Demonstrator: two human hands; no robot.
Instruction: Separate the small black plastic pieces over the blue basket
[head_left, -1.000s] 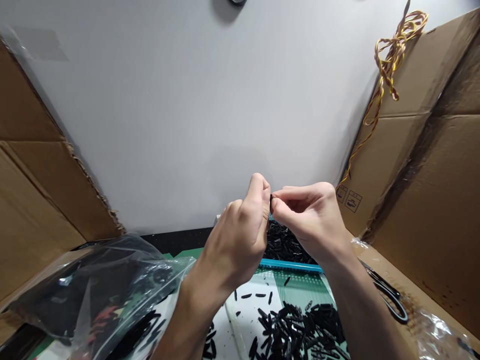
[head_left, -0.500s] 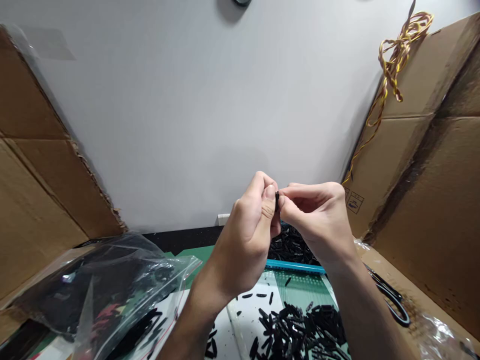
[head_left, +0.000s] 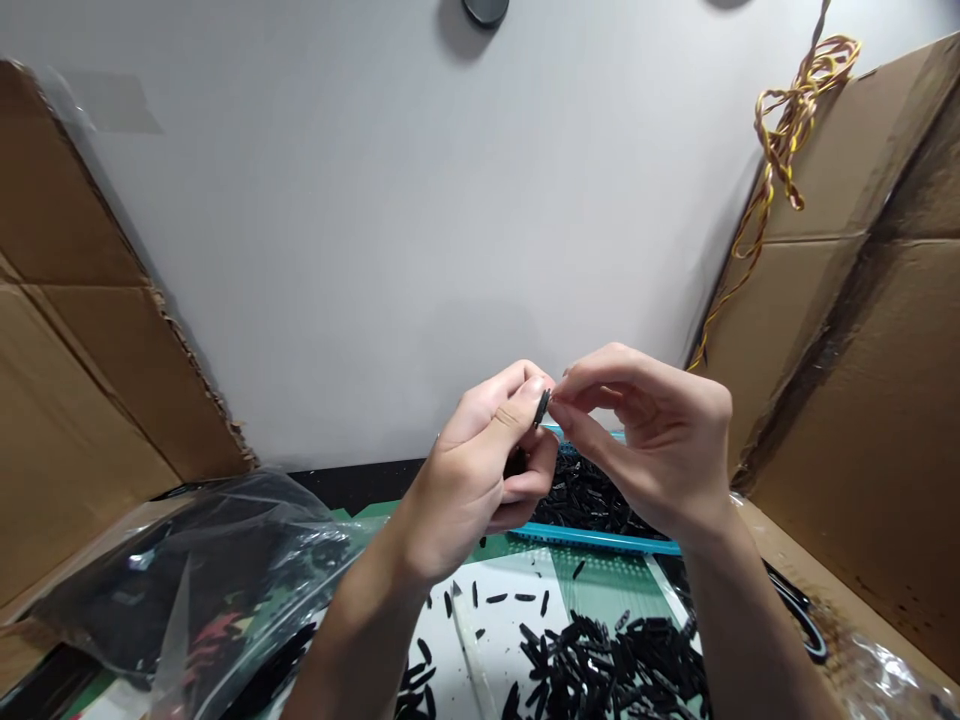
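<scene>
My left hand [head_left: 480, 450] is closed, its thumb and forefinger pinching a small, narrow black plastic piece [head_left: 541, 408] that stands tilted. More dark material shows in the curl of its lower fingers, too hidden to name. At the right edge of that piece, the thumb and forefinger of my right hand [head_left: 652, 440] come together in a pinch; whatever lies between those tips is too small to make out. Behind the hands sits a blue tray [head_left: 600, 540] full of similar black pieces. Below them a loose pile of black pieces [head_left: 615, 660] lies on white paper and a green mat.
A white pen-like tool [head_left: 472, 650] lies among scattered pieces. Clear plastic bags [head_left: 225, 560] cover the left side. Black-handled scissors [head_left: 806, 625] rest at the right. Cardboard walls [head_left: 82, 380] flank both sides, with a twisted yellow-brown wire [head_left: 787, 130] hanging at the right.
The black piece has tilted and shows more of its side. My right hand has shifted slightly right with its knuckles raised, and my left lower fingers have loosened. The view has tipped slightly upward.
</scene>
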